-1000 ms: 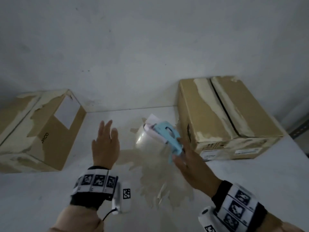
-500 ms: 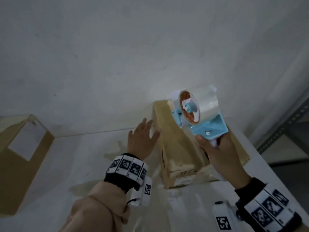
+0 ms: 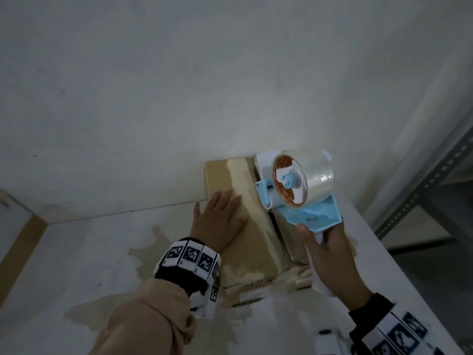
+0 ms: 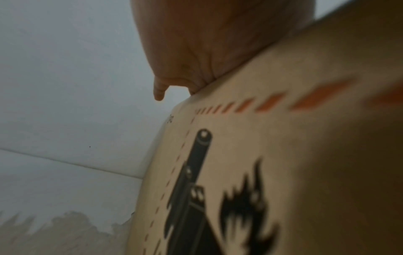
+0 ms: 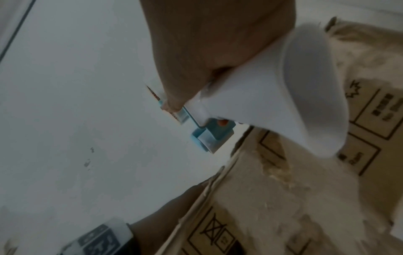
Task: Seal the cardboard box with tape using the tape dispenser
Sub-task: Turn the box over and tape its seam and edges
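On the white worktop (image 3: pixel 76 252), the left hand (image 3: pixel 220 221) lies flat, fingers straight, on the cardboard box (image 3: pixel 256 242) while the right hand (image 3: pixel 327 254), fingers clamped on its handle, holds the tape dispenser (image 3: pixel 299 190) above the box's seam.

To my far left a second cardboard box (image 3: pixel 18 242) sits against the white wall (image 3: pixel 179 85). The white table (image 3: pixel 76 252) has torn, peeling patches (brownish underneath). Grey metal shelving (image 3: pixel 435 180) stands right.

A tan hooded sleeve (image 3: pixel 151 313) covers the left arm; both wrists wear black bands with white, black-patterned marker tiles (image 3: pixel 192 257).
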`<state>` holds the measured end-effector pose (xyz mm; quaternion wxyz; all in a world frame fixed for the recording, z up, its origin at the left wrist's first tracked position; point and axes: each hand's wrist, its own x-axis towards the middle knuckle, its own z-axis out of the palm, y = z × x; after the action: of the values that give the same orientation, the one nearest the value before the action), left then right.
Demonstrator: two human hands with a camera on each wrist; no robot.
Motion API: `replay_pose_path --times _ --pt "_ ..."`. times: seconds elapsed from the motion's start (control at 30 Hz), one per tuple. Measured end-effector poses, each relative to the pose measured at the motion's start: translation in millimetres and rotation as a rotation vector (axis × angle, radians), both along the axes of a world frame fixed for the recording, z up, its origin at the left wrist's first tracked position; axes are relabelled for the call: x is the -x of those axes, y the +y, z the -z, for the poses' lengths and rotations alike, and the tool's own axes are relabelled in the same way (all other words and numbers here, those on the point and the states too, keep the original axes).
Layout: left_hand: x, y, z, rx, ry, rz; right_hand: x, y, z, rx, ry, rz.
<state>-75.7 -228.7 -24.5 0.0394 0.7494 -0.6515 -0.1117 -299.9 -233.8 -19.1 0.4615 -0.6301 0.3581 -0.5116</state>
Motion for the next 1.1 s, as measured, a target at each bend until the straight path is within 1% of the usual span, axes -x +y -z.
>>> replay_pose_path --times 0.1,0.17,0.23,0.3,0.4,0.5,0.57,0.63,0.67,0.73,0.77,0.8,0.87,0.93,1.03,1.1 --pt "6.0 15.9 -4.4 -0.021 0.0 -0.05 0.8 2.7 -2.4 0.003 0.013 -0.018" --pt "11.0 32.6 -6.2 -0.018 -0.036 -0.092 3.9 4.3 -4.0 -0.022 0.016 -0.022" --pt "15.8 53.1 -7.2 -0.004 -0.079 -0.126 7.5 5.5 -4.9 -0.029 0.058 -0.028" --pt "16.9 76.1 -6.4 0.06 -0.128 -0.135 10.6 5.3 -4.4 -0.027 0.1 -0.03" --pt "13.1 107.7 -1.2 0.24 -0.237 -0.088 13.7 6.5 -3.0 -0.053 0.188 -0.021" --pt "6.1 125.8 -4.1 0.305 -0.286 -0.057 14.8 11.1 -7.1 -0.05 0.229 -0.038" --pt "-1.3 130.8 -7.7 0.365 -0.232 -0.043 12.5 18.0 -15.2 -0.043 0.244 -0.047" --pt "-12.2 129.4 -9.9 0.383 -0.074 -0.057 9.7 26.8 -24.4 -0.045 0.225 -0.065" --pt "-17.8 125.8 -10.3 0.356 -0.032 -0.073 8.6 30.2 -28.8 -0.051 0.195 -0.085" --pt "-28.2 114.5 -11.7 0.318 -0.059 -0.099 8.7 35.2 -36.6 -0.055 0.166 -0.114" --pt "-34.5 108.0 -12.7 0.304 -0.066 -0.143 9.3 36.6 -39.9 -0.052 0.162 -0.122" --pt "-41.0 102.3 -14.2 0.261 -0.052 -0.21 10.0 36.3 -41.2 -0.045 0.157 -0.123" --pt "-53.2 92.4 -15.3 0.104 -0.002 -0.33 12.1 33.7 -43.7 -0.02 0.143 -0.116" --pt "-59.8 86.2 -16.2 0.0 0.043 -0.404 13.8 30.0 -44.9 0.007 0.134 -0.116" --pt "-61.7 84.3 -15.4 -0.043 0.079 -0.442 16.3 29.8 -44.7 0.02 0.125 -0.117" --pt "-58.9 87.2 -15.4 -0.026 0.066 -0.442 16.9 32.1 -44.8 0.014 0.121 -0.12"
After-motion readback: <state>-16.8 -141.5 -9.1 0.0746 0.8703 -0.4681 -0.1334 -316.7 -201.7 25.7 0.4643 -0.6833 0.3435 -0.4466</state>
